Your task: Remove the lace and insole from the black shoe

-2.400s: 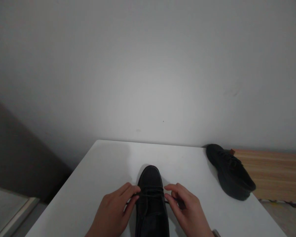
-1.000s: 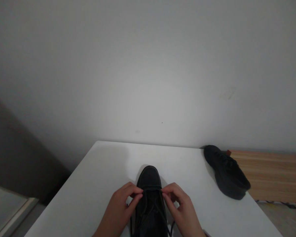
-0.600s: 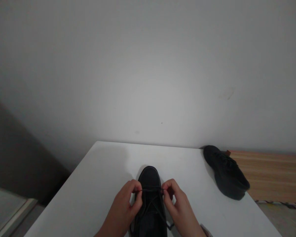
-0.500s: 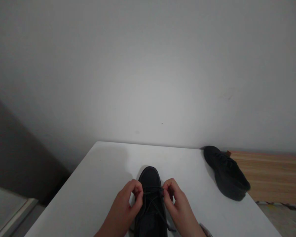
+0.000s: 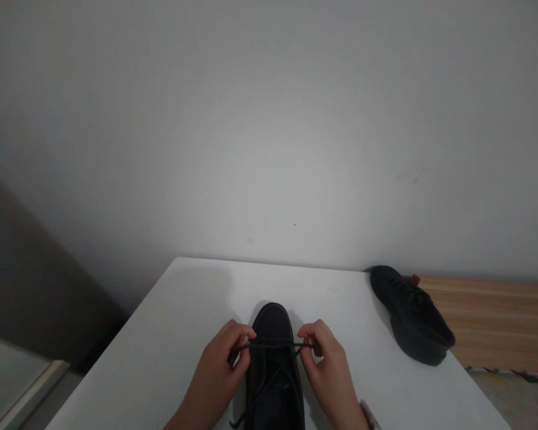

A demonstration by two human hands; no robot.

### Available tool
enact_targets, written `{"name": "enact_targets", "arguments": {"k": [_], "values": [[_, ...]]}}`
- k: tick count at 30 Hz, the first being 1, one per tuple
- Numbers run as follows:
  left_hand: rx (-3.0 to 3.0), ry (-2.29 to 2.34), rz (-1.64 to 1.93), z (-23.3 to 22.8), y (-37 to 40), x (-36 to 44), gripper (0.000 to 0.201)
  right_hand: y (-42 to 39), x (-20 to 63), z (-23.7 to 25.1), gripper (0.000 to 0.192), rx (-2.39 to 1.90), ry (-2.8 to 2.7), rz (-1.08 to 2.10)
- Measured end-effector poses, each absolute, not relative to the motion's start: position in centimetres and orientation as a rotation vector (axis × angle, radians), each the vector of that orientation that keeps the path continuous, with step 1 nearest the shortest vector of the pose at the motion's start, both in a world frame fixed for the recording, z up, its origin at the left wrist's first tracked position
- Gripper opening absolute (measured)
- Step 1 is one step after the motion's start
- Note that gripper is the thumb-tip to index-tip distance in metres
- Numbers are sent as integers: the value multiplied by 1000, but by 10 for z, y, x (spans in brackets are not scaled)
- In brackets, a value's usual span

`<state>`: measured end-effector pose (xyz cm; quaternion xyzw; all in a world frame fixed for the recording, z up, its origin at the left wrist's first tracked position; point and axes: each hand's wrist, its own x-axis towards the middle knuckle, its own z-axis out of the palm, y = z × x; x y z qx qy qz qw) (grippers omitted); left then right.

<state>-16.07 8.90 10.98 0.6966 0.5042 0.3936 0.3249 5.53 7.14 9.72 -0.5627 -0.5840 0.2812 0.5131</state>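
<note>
Plain grey wall (image 5: 273,149), smooth white table (image 5: 197,301): thin black cord lace (image 5: 273,343) stretched across a smooth black lace-up shoe (image 5: 272,322)

On the near part of the table, the shoe is set upright with its toe pointed toward the wall; its heel is cut off by the lower edge of the view. It is flanked by two bare hands. Near the toe, the lace is held almost straight across the shoe. One side appears pinched in the grip of the left hand (image 5: 217,367), thumb against forefinger; the other appears caught in the grip of the right hand (image 5: 328,361), between thumb and curled fingers. Another length of lace hangs loose at the shoe's lower left.

Judged by look, the lace is light, limp and easily twisted, best taken between fingertips close to the eyelets. The shoe is probably fairly light, firm at the sole and toe, softer at the tongue, not fragile; it could be steadied by its sides, though its smooth upper may slip.

A matching black shoe (image 5: 407,319) is seen at the table's far right corner, beside a pale wood-grain panel (image 5: 493,316).
</note>
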Motion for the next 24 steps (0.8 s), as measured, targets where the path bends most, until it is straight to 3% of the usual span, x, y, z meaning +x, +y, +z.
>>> {"name": "enact_targets", "arguments": {"k": [4, 12, 17, 24], "values": [[1636, 1385, 1191, 105, 90, -169, 13, 76, 65, 88, 8, -1368, -1199, 668], [925, 1161, 1307, 97, 93, -184, 30, 81, 74, 95, 33, -1183, -857, 1093], [1012, 1231, 1234, 98, 91, -191, 36, 78, 84, 100, 33, -1164, -805, 1147], [1687, 1283, 1047, 135, 69, -208, 18, 55, 101, 120, 31, -1305, -1028, 946]]}}
